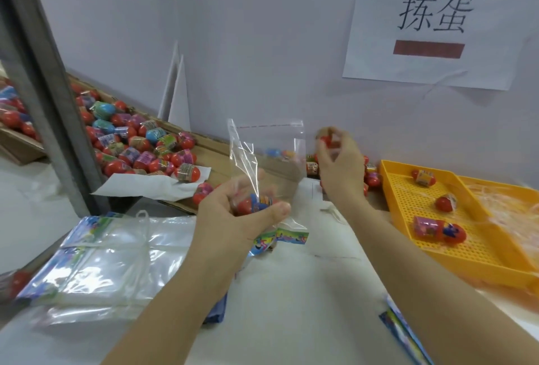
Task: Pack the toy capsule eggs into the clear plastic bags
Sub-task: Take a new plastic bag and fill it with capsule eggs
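Pinched in the right hand (339, 166) is a red egg (326, 140), held just right of the bag (268, 148) and slightly below its rim. Left hand (233, 210) grips the bag's lower part around the packed eggs (256, 204), so the bag stands upright, mouth up. The egg probably must go up and leftward over the rim; whether the mouth gapes is unclear.

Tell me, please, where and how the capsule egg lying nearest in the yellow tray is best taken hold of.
Pinch the nearest capsule egg across its middle, where the pink wrap meets the red cap, coming straight down from above. It lies on its side on the yellow tray floor, both long flanks free; its rounded ends would probably slip.
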A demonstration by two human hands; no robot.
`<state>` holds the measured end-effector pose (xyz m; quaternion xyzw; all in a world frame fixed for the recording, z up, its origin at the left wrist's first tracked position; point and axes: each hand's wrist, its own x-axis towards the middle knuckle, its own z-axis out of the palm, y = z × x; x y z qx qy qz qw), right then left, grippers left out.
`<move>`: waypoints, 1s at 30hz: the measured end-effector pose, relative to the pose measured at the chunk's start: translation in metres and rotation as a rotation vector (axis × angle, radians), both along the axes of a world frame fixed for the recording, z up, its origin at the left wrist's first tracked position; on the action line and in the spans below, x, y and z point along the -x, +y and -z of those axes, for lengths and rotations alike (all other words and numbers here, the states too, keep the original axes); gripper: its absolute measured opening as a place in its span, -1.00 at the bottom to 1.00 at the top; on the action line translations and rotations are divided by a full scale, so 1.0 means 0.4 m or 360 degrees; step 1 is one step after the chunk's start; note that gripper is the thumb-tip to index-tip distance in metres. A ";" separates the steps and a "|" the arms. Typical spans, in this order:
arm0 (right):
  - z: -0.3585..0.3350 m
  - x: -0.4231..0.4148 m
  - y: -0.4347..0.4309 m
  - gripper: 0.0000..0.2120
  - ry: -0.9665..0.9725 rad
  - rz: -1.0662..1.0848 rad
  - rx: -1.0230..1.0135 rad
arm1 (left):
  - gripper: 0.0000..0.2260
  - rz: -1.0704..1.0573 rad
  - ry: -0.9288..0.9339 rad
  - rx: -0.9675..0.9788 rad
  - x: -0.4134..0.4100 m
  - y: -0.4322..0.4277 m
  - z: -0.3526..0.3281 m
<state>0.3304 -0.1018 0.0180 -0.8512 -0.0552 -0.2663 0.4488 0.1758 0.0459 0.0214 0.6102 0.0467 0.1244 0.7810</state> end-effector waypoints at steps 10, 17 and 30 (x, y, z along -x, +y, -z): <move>-0.223 0.267 -0.072 -0.76 -0.0413 -0.0868 0.0003 | -0.31 0.0080 -0.0267 -0.0446 0.017 -0.016 0.005; -0.216 0.274 -0.094 -0.87 -0.0251 -0.0807 0.0406 | -0.21 0.0295 -0.0408 -0.0606 0.037 -0.031 -0.007; -0.199 0.259 -0.085 -0.85 0.0106 -0.1212 0.0223 | -0.74 0.0204 -0.0265 -0.0203 0.024 -0.033 -0.013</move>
